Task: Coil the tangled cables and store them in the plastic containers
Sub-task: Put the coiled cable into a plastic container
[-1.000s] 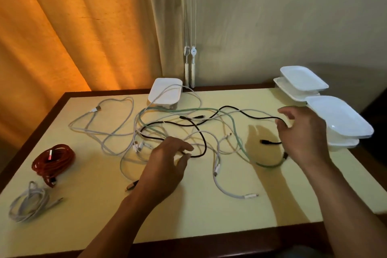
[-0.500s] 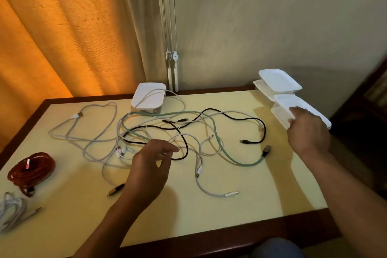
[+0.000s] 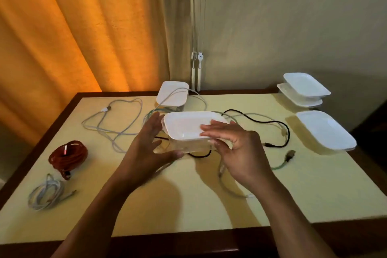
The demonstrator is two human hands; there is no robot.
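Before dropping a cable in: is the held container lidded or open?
Lidded: a white lid covers the clear container that the right hand grips.

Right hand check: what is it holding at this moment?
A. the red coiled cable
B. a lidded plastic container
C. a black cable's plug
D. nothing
B: the right hand grips the lidded plastic container by its right end, while the red coil lies untouched far to the left.
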